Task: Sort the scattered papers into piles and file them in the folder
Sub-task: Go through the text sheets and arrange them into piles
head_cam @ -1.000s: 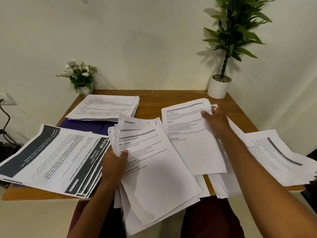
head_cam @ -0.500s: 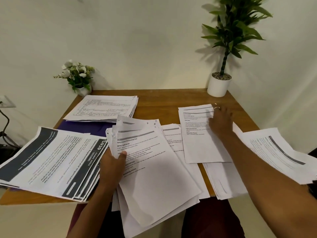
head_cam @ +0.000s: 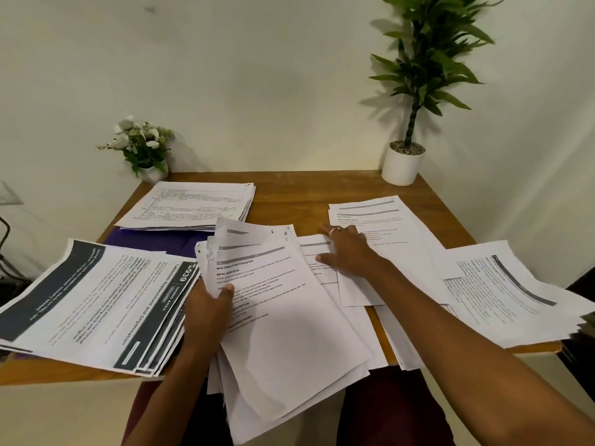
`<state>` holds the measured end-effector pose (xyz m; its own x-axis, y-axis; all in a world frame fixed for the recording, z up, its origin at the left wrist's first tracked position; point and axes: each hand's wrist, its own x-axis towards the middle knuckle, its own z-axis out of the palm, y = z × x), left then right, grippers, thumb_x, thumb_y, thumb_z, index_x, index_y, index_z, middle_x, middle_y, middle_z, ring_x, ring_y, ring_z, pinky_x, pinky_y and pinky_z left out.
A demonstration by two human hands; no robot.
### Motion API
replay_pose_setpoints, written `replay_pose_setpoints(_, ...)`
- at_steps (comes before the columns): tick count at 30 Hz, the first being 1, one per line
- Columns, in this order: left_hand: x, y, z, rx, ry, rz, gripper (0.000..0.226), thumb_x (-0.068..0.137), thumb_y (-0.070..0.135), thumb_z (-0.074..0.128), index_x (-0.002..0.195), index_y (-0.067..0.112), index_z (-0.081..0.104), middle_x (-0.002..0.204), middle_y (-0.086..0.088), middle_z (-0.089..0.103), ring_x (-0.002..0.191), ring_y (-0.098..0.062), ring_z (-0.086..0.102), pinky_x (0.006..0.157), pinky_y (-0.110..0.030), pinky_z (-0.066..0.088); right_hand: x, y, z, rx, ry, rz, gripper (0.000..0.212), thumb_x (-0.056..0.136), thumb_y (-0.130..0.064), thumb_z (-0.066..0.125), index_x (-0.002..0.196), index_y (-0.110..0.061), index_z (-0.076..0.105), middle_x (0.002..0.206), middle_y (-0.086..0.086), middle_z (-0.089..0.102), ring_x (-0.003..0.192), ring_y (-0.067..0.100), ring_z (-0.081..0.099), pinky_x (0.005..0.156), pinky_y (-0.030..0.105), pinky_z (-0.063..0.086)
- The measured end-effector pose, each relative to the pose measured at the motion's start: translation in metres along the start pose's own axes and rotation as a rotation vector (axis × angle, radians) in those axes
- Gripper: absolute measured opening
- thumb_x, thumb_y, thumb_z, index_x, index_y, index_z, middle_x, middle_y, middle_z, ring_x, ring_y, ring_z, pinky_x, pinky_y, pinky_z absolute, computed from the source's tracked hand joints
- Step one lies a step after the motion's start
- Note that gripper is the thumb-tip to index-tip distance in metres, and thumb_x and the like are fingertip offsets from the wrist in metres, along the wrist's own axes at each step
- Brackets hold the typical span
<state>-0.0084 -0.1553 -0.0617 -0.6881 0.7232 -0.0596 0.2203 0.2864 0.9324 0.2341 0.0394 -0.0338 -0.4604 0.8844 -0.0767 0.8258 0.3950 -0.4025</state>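
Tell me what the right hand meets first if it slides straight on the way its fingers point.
The right hand lies flat, its fingers pointing far-left. Ahead is bare table, then probably the right edge of the far pile. Depth is unclear, so it might just miss the pile.

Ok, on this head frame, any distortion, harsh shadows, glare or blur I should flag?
Head view: wide-angle bending shows at the table edges; the tall plant throws a soft shadow on the wall, no glare; headings on the stack in the left hand are legible, body text soft; the right pile smears toward the frame edge.
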Motion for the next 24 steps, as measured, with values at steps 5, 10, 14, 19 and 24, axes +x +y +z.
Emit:
replay_pose_setpoints(5, 0.0, -0.001, -0.002, -0.001, 0.007, 0.005, 0.036, 0.096, 0.02, 0.068, 0.128, 0.006, 0.06, 0.11, -0.009, 0.066, 0.095, -0.026, 0.064, 0.065, -0.028, 0.048, 0.012, 0.009, -0.013, 0.015, -0.059, 0.023, 0.092, 0.082, -0.053, 0.078, 0.157, -0.026, 0.031, 0.153, 0.009, 0.048, 0.144, 0.038, 0.033, 0.112, 0.053, 0.03)
replay_pose_setpoints(10, 0.002, -0.003, 0.0, 0.003, -0.003, 0.005, 0.038, 0.096, 0.024, 0.069, 0.13, 0.008, 0.06, 0.113, -0.008, 0.067, 0.103, -0.031, 0.067, 0.085, -0.046, 0.059, 0.024, 0.014, -0.021, 0.032, -0.059, 0.074, 0.087, 0.074, -0.053, 0.085, 0.149, -0.033, 0.045, 0.143, 0.007, 0.056, 0.136, 0.033, 0.044, 0.113, 0.05, 0.033)
replay_pose_setpoints(14, 0.002, -0.003, 0.0, -0.008, 0.002, 0.031, 0.036, 0.097, 0.022, 0.068, 0.129, 0.008, 0.061, 0.113, -0.008, 0.067, 0.102, -0.03, 0.067, 0.082, -0.041, 0.058, 0.016, 0.002, -0.027, 0.219, 0.104, 0.038, 0.057, 0.078, -0.025, 0.087, 0.129, -0.022, 0.061, 0.083, -0.014, 0.057, 0.09, 0.015, 0.061, 0.089, 0.034, 0.042)
replay_pose_setpoints(19, 0.002, -0.002, 0.0, -0.019, 0.005, 0.021, 0.038, 0.096, 0.022, 0.068, 0.13, 0.008, 0.06, 0.114, -0.007, 0.067, 0.103, -0.03, 0.066, 0.089, -0.046, 0.058, -0.012, -0.009, -0.02, 0.509, 0.034, 0.109, 0.041, 0.081, -0.028, 0.085, 0.117, -0.018, 0.069, 0.09, -0.008, 0.068, 0.08, 0.009, 0.064, 0.073, 0.025, 0.05)
replay_pose_setpoints(24, 0.0, -0.001, 0.0, -0.028, 0.014, 0.004, 0.034, 0.097, 0.019, 0.068, 0.127, 0.006, 0.06, 0.106, -0.005, 0.064, 0.094, -0.026, 0.063, 0.069, -0.031, 0.052, -0.03, -0.017, -0.013, 0.392, -0.03, 0.209, 0.054, 0.08, -0.037, 0.085, 0.124, -0.018, 0.061, 0.118, -0.006, 0.068, 0.102, 0.016, 0.063, 0.086, 0.033, 0.054)
